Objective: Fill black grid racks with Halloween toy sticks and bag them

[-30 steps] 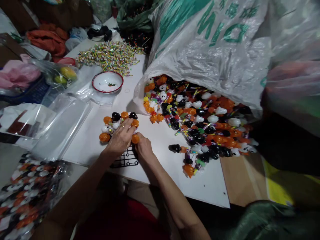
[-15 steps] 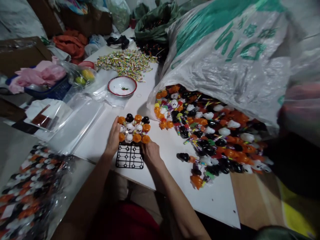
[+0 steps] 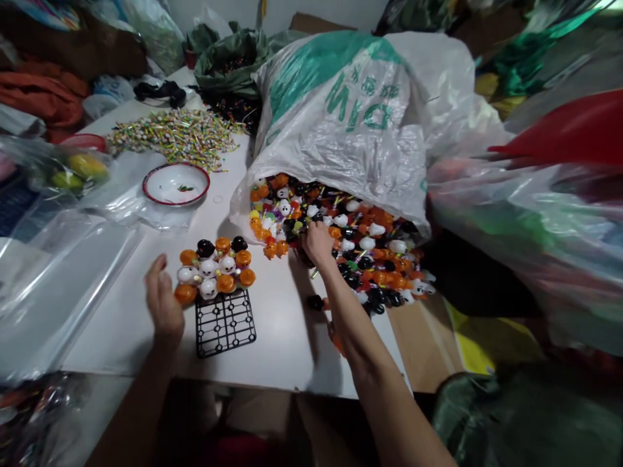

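Note:
A black plastic grid frame (image 3: 226,331) lies on the white table, its far part covered by upright Halloween figures (image 3: 208,268) with orange, white and black heads, some with faces. Just left of these figures is my left hand (image 3: 164,305), its fingers apart and nothing in them. My right hand (image 3: 318,245) reaches into the near-left side of a heap of similar figures (image 3: 377,259) with colourful sticks. Its fingertips are hidden among the heap, so any hold on a figure does not show.
The heap spills from a large white and green woven sack (image 3: 341,130). A red-rimmed white bowl (image 3: 176,184) stands behind the grid, with a pile of small colourful sticks (image 3: 180,133) farther back. Clear plastic bags (image 3: 73,272) lie to the left. The table's front edge runs below the grid.
My right hand has left the grid and moved right into the heap. My left hand has come off the figures, fingers spread. The view has turned to the right.

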Demonstrator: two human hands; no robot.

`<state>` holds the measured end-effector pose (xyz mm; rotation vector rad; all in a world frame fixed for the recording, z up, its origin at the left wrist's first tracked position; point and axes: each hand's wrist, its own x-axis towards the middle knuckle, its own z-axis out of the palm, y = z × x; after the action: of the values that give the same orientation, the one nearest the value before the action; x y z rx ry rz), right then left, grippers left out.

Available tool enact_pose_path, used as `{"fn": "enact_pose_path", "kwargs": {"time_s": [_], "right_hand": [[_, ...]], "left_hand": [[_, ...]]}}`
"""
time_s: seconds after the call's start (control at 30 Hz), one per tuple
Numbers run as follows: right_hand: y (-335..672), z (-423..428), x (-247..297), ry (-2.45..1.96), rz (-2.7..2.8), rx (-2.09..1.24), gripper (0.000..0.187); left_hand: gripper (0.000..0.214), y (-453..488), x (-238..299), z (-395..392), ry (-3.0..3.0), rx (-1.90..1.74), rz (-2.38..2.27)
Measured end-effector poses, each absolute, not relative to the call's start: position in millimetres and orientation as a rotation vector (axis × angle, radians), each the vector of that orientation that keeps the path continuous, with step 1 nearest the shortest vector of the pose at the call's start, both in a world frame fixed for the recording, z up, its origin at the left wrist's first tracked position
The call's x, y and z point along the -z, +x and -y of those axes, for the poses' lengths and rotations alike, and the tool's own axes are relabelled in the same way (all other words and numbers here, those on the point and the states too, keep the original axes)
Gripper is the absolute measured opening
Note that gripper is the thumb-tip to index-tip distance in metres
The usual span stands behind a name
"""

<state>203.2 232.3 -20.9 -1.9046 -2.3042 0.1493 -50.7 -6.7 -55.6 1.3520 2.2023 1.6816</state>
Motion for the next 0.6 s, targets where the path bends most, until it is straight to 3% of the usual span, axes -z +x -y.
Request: {"fn": "enact_pose_path", "kwargs": {"time_s": [0.07,0.13,0.23,0.3,0.5,0.6], "right_hand": [[208.3,-240.1,20.2,-1.962,2.351,-0.122,0.026],[215.5,-220.2,24.4,-1.938,2.345,-0.156,0.023],[235.1,-154.2,32.9,-1.771,2.292,-0.254,0.024],[251.3,-110.2,34.7,-1.575,2.326,-0.38,0.024],[263.5,-108.5,14.0,-1.155,2.484,-1.217,0.02],[239.2,-138.7,8.1,-1.125,2.674,-1.195,0.016]], "left_hand": [[0.04,-26.9,36.0,21.5,1.322,-1.736,-2.371],[0.028,11.9,28.1,23.5,1.407,-1.525,-2.136],[0.039,79.5,36.9,-4.8,1.14,-1.193,-1.495],[0.044,112.6,47.4,-30.0,0.878,-1.152,-1.308],[0.045,108.6,69.2,-18.9,0.673,-1.151,-1.292],[0.045,86.4,74.8,11.7,0.618,-1.132,-1.409]]}}
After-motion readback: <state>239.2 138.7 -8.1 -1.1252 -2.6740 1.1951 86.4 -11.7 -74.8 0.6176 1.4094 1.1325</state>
